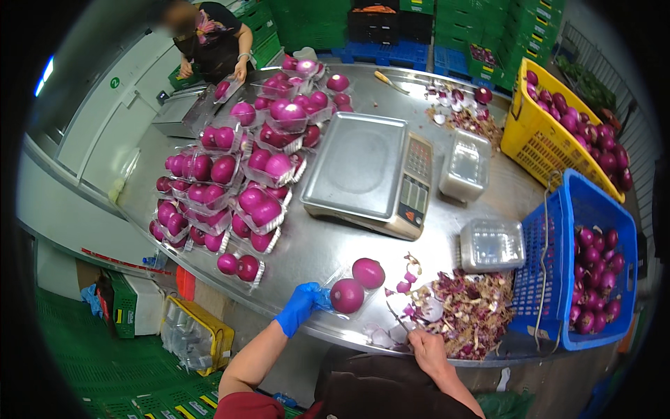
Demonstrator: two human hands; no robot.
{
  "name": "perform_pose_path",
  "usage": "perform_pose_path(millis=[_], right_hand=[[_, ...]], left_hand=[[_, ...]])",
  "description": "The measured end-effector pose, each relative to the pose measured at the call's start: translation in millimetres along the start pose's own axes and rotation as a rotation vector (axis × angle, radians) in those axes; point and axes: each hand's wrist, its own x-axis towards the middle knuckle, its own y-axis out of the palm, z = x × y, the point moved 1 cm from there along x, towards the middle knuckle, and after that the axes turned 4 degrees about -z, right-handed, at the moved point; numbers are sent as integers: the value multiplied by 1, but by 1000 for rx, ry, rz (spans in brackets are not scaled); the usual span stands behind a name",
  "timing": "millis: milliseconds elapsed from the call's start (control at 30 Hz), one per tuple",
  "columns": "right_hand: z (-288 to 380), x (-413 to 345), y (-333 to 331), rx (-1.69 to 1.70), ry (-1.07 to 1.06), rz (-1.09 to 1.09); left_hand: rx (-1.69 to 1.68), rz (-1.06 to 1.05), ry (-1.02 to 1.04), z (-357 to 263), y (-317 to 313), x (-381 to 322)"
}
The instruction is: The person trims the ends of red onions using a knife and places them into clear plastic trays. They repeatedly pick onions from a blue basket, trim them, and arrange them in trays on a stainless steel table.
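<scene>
My left hand point(302, 306), in a blue glove, grips the near left side of a clear plastic tray point(340, 277) that holds two peeled red onions point(347, 296). My bare right hand point(426, 346) is closed round a small knife point(397, 316), its blade pointing away from me over the steel table. Beside the knife lies a heap of onion skins and roots point(471, 309). Past the tray stands a weighing scale point(361, 167) with a bare metal plate. Filled trays of red onions point(225, 183) are stacked at the left, with one two-onion tray point(246, 267) nearest me.
Stacks of clear containers point(492, 246) stand right of the scale. A blue crate point(544, 262) and a yellow crate point(544, 141) of onions flank the table's right edge. Another knife point(390, 82) and more peelings lie at the far side. A co-worker point(214, 47) holds a tray at far left.
</scene>
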Motion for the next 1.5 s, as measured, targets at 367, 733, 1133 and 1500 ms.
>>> perform_pose_path(millis=[367,733,1133,1500], right_hand=[[41,45,63,13,54,70],[53,70,76,20,139,134],[55,73,83,-319,24,190],[14,79,90,-401,-148,142]], left_hand=[[-293,162,388,-155,-61,-10],[-574,-190,774,-203,-129,18],[-606,-410,832,-159,-157,-38],[-672,-300,631,-64,-116,-105]])
